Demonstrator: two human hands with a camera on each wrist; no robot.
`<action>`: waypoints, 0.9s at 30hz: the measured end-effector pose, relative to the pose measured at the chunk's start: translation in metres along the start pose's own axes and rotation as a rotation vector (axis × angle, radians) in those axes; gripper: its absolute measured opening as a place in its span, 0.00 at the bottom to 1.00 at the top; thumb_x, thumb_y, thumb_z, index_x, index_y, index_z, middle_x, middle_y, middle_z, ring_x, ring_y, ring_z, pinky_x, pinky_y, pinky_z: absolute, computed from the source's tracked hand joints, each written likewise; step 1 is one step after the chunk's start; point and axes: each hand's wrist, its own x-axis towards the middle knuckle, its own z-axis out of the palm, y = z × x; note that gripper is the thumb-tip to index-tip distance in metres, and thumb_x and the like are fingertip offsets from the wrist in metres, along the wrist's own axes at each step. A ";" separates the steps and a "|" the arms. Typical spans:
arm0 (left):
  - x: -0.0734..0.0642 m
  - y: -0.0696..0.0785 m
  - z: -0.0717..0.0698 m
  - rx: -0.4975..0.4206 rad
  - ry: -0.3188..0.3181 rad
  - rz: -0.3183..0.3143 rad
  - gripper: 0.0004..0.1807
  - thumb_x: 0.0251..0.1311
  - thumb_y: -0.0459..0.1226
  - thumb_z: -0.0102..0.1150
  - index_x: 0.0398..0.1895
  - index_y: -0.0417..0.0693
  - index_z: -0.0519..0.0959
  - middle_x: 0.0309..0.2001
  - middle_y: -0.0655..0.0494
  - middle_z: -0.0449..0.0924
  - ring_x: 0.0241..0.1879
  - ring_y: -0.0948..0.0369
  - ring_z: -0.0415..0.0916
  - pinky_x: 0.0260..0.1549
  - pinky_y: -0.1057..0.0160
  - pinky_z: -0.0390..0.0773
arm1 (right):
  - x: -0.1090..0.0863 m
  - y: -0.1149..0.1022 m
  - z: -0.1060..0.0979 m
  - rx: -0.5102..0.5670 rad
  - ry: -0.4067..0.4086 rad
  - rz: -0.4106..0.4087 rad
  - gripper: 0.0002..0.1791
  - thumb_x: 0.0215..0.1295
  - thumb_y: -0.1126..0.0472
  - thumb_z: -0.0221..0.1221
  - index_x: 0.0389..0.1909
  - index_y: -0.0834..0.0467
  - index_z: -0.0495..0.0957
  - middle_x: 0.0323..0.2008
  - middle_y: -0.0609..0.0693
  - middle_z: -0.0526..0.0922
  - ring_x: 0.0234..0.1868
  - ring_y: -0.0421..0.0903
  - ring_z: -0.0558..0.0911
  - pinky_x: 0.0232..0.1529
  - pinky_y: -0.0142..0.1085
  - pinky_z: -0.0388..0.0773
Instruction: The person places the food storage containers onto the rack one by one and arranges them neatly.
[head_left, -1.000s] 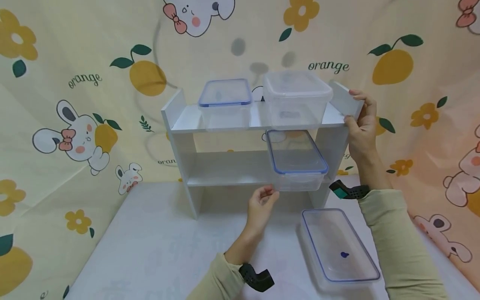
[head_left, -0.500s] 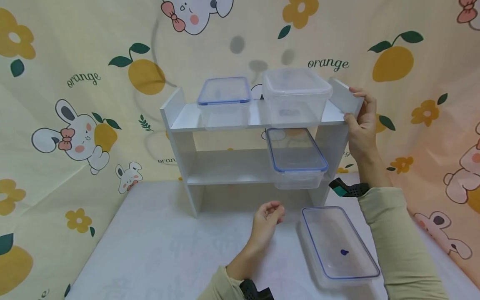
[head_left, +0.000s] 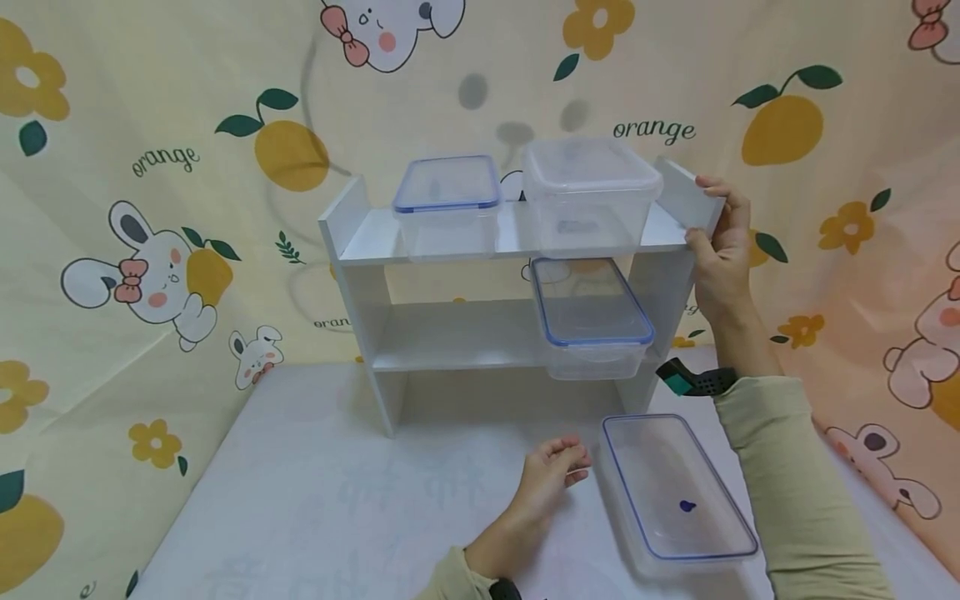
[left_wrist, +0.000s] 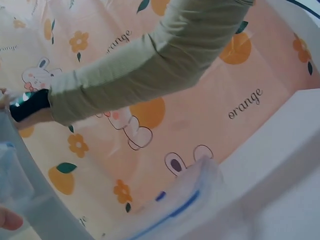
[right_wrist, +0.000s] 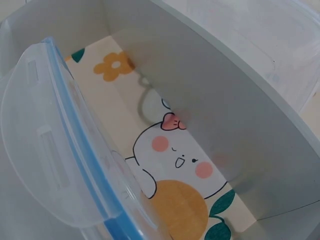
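Observation:
My right hand (head_left: 723, 258) grips the upright right end panel (head_left: 690, 200) of a white two-tier shelf (head_left: 457, 333), thumb in front and fingers over the edge. Low over the table, my left hand (head_left: 553, 475) hangs with loosely curled fingers and holds nothing. Just right of it lies a clear, blue-rimmed food container (head_left: 678, 492) with a dark blue mark on it; the two look apart. On the middle shelf, a second blue-rimmed container (head_left: 596, 317) juts past the front edge; its blue lid rim (right_wrist: 82, 150) also shows in the right wrist view.
On the top shelf stand a blue-lidded clear container (head_left: 447, 208) at left and a larger clear container (head_left: 592, 200) at right. The shelf stands on a white table (head_left: 315, 508). A printed cloth (head_left: 187, 75) hangs behind and around it.
My left hand has left the front of the middle-shelf container and moved down and right, towards the container on the table. The right hand keeps its grip on the end panel.

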 end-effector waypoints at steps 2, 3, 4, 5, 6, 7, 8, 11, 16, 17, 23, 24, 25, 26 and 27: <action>0.002 -0.007 0.000 -0.008 -0.008 -0.022 0.14 0.62 0.31 0.54 0.48 0.31 0.74 0.34 0.56 0.80 0.32 0.69 0.77 0.39 0.72 0.81 | 0.000 0.001 0.000 0.009 -0.005 -0.005 0.28 0.62 0.81 0.40 0.56 0.51 0.65 0.67 0.46 0.64 0.66 0.49 0.62 0.77 0.50 0.55; 0.003 -0.009 0.000 -0.012 -0.013 -0.034 0.13 0.62 0.31 0.54 0.48 0.31 0.74 0.33 0.57 0.79 0.31 0.70 0.77 0.38 0.73 0.80 | 0.000 0.001 0.000 0.010 -0.006 -0.007 0.28 0.62 0.81 0.40 0.56 0.51 0.65 0.67 0.46 0.64 0.66 0.49 0.62 0.77 0.50 0.55; 0.004 -0.012 0.000 -0.016 -0.019 -0.043 0.13 0.62 0.31 0.54 0.48 0.31 0.73 0.33 0.58 0.78 0.31 0.70 0.76 0.38 0.73 0.80 | 0.000 0.001 0.000 0.008 -0.007 -0.008 0.28 0.62 0.81 0.40 0.56 0.51 0.65 0.67 0.46 0.64 0.66 0.49 0.62 0.77 0.50 0.55; 0.004 -0.015 0.000 -0.018 -0.026 -0.051 0.14 0.61 0.30 0.53 0.48 0.31 0.73 0.33 0.59 0.77 0.31 0.70 0.76 0.37 0.73 0.79 | 0.000 0.001 0.000 0.006 -0.007 -0.008 0.28 0.62 0.81 0.40 0.56 0.51 0.65 0.67 0.46 0.64 0.66 0.48 0.62 0.77 0.50 0.54; 0.005 -0.017 0.000 -0.020 -0.031 -0.058 0.14 0.61 0.30 0.53 0.47 0.30 0.73 0.32 0.59 0.76 0.31 0.70 0.76 0.37 0.73 0.79 | 0.000 0.001 0.000 0.000 -0.005 -0.008 0.28 0.62 0.80 0.40 0.56 0.51 0.65 0.67 0.46 0.64 0.66 0.48 0.62 0.77 0.50 0.54; 0.006 -0.020 0.000 -0.021 -0.032 -0.062 0.14 0.60 0.30 0.53 0.47 0.30 0.73 0.31 0.60 0.76 0.31 0.69 0.76 0.37 0.73 0.79 | 0.000 0.001 0.000 -0.004 -0.004 -0.008 0.28 0.61 0.81 0.40 0.56 0.51 0.64 0.67 0.46 0.64 0.67 0.48 0.61 0.77 0.50 0.53; 0.006 -0.022 0.001 -0.021 -0.031 -0.068 0.14 0.60 0.30 0.54 0.48 0.30 0.73 0.31 0.60 0.76 0.31 0.70 0.76 0.37 0.74 0.79 | 0.000 0.001 0.000 -0.007 -0.003 -0.007 0.28 0.61 0.80 0.40 0.56 0.51 0.64 0.67 0.46 0.64 0.67 0.48 0.61 0.78 0.50 0.53; 0.005 -0.028 0.002 0.002 -0.031 -0.088 0.15 0.60 0.31 0.55 0.48 0.30 0.73 0.32 0.60 0.76 0.32 0.69 0.76 0.38 0.73 0.80 | 0.000 0.001 0.000 -0.011 0.000 -0.004 0.28 0.61 0.81 0.40 0.56 0.51 0.65 0.67 0.46 0.64 0.67 0.48 0.61 0.78 0.50 0.52; 0.003 -0.038 0.008 0.062 -0.019 -0.139 0.16 0.58 0.32 0.59 0.48 0.34 0.74 0.33 0.60 0.78 0.34 0.67 0.75 0.41 0.69 0.81 | 0.000 0.000 0.000 -0.011 0.002 -0.003 0.28 0.62 0.80 0.40 0.56 0.51 0.65 0.67 0.46 0.64 0.67 0.48 0.61 0.78 0.49 0.52; 0.003 -0.040 0.010 0.070 -0.013 -0.145 0.16 0.58 0.33 0.59 0.48 0.34 0.74 0.33 0.60 0.78 0.33 0.67 0.75 0.40 0.69 0.82 | 0.000 0.000 0.000 -0.010 0.002 -0.003 0.28 0.62 0.80 0.40 0.56 0.51 0.65 0.67 0.46 0.64 0.67 0.48 0.61 0.78 0.49 0.51; 0.005 -0.050 0.019 0.095 0.030 -0.200 0.18 0.55 0.37 0.65 0.46 0.37 0.74 0.34 0.58 0.78 0.33 0.66 0.75 0.38 0.68 0.82 | -0.001 -0.001 0.001 -0.013 0.006 0.000 0.28 0.62 0.81 0.40 0.56 0.51 0.65 0.67 0.46 0.64 0.67 0.48 0.61 0.78 0.49 0.50; 0.006 -0.051 0.021 0.096 0.033 -0.210 0.18 0.54 0.37 0.66 0.45 0.38 0.74 0.34 0.57 0.77 0.33 0.65 0.75 0.38 0.68 0.81 | -0.001 -0.002 0.001 -0.013 0.007 0.001 0.28 0.62 0.81 0.40 0.56 0.51 0.65 0.67 0.46 0.64 0.67 0.48 0.61 0.78 0.49 0.50; 0.006 -0.052 0.022 0.097 0.035 -0.214 0.19 0.54 0.37 0.67 0.45 0.38 0.74 0.34 0.57 0.77 0.32 0.65 0.74 0.37 0.68 0.81 | -0.001 -0.002 0.001 -0.012 0.007 0.002 0.28 0.62 0.81 0.40 0.56 0.51 0.65 0.67 0.47 0.63 0.67 0.48 0.61 0.78 0.49 0.50; 0.006 -0.052 0.024 0.093 0.038 -0.221 0.19 0.53 0.37 0.67 0.44 0.38 0.73 0.34 0.57 0.77 0.32 0.65 0.74 0.36 0.68 0.81 | -0.001 -0.001 0.001 -0.009 0.007 0.002 0.28 0.62 0.81 0.40 0.56 0.51 0.65 0.68 0.47 0.63 0.67 0.48 0.61 0.78 0.49 0.50; 0.006 -0.053 0.025 0.089 0.041 -0.225 0.18 0.53 0.37 0.67 0.44 0.38 0.73 0.33 0.57 0.76 0.32 0.65 0.73 0.35 0.69 0.81 | -0.001 -0.001 0.001 -0.008 0.008 0.003 0.28 0.62 0.81 0.40 0.56 0.51 0.65 0.68 0.47 0.63 0.67 0.48 0.61 0.78 0.50 0.50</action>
